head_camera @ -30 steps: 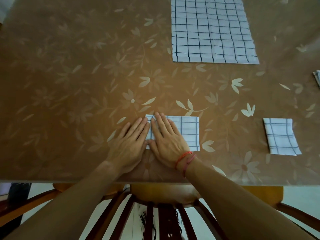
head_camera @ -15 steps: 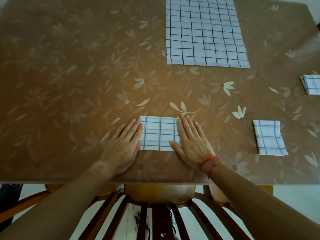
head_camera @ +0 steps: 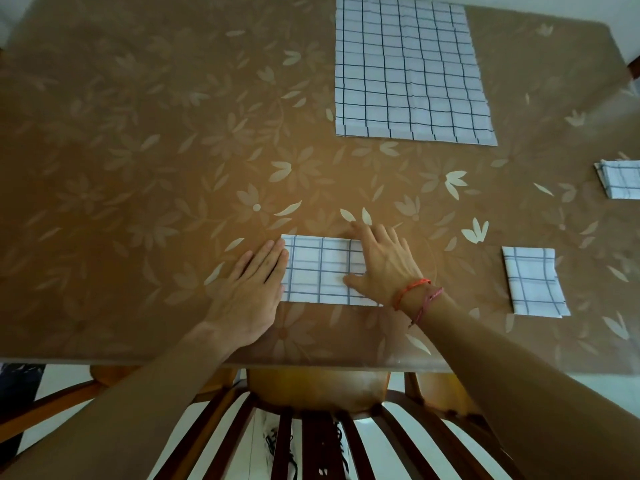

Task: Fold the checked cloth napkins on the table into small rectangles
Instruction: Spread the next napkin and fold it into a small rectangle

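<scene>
A white napkin with dark checks, folded into a narrow strip [head_camera: 320, 270], lies near the table's front edge. My left hand [head_camera: 251, 289] rests flat at its left end, fingers straight. My right hand [head_camera: 382, 263], with red string bracelets on the wrist, presses flat on the strip's right part and covers that end. A large unfolded checked napkin [head_camera: 410, 69] lies spread at the back. A napkin folded into a small rectangle [head_camera: 533, 282] sits to the right. Another folded one [head_camera: 620, 180] is cut off by the right edge.
The table [head_camera: 138, 168] has a brown covering with a pale flower pattern. Its front edge runs just below my wrists. A wooden chair back [head_camera: 311, 427] with dark slats stands under that edge.
My right hand has slid right along the strip, away from my left hand, baring its middle. My left hand has stayed at the left end.
</scene>
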`<state>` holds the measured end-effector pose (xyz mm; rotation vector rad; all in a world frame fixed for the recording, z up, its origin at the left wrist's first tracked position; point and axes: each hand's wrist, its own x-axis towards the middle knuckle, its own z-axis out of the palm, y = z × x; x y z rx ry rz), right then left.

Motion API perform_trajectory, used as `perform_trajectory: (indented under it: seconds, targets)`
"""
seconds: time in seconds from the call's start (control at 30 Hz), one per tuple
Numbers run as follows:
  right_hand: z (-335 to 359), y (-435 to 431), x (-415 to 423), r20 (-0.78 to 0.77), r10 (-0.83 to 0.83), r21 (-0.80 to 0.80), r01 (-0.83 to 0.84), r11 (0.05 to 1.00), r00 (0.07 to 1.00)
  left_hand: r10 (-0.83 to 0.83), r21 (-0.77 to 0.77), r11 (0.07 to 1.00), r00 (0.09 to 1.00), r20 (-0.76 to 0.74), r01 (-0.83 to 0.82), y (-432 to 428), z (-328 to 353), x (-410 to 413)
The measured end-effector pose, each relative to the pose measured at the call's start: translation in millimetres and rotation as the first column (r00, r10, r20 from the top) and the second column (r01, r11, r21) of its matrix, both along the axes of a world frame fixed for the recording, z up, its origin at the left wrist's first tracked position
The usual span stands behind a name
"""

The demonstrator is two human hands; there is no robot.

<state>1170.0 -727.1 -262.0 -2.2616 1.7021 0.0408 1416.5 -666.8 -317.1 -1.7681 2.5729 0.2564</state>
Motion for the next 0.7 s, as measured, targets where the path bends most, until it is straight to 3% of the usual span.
perform_trajectory:
  seconds: [0.07,0.1,0.17,0.23,0.27,0.33,0.37,0.43,0.5,0.7]
  targets:
    - [7,-11,7,-0.010,-0.061,0.062,0.062,0.996,0.998,0.011,0.012,1.000,1.000,-0.021,-0.011,0,0,0]
    - [-23,-20,-2,-0.069,-0.138,0.151,0.147,0.978,0.988,0.016,0.018,1.000,0.999,-0.032,-0.016,0,0,0]
    - [-78,-31,-28,-0.081,-0.355,0.381,0.358,0.853,0.931,0.020,0.030,0.999,0.999,-0.044,-0.018,0,1,1]
    - [-164,-45,-61,0.019,-0.399,0.541,0.327,0.775,0.917,0.019,0.037,0.999,0.999,-0.048,-0.017,0,2,0]
    - [-175,-48,-71,-0.018,-0.326,0.595,0.272,0.756,0.945,0.020,0.038,0.999,0.999,-0.048,-0.018,0,2,0]
    - [-124,-48,-45,-0.022,-0.340,0.553,0.295,0.779,0.940,0.023,0.041,0.999,0.998,-0.052,-0.021,1,3,0]
    - [-69,-42,-17,0.001,-0.329,0.416,0.299,0.859,0.944,0.024,0.043,0.999,0.998,-0.056,-0.021,1,3,0]
    - [-39,-41,1,0.003,-0.213,0.240,0.206,0.949,0.977,0.026,0.045,0.999,0.998,-0.065,-0.023,1,4,-1]
    - [-3,-31,13,0.071,-0.202,0.259,0.177,0.950,0.977,0.031,0.051,0.998,0.996,-0.078,-0.027,1,4,-2]
    - [3,-25,5,0.172,-0.267,0.302,0.207,0.931,0.948,0.079,0.051,0.996,0.984,-0.161,-0.071,3,10,-7]
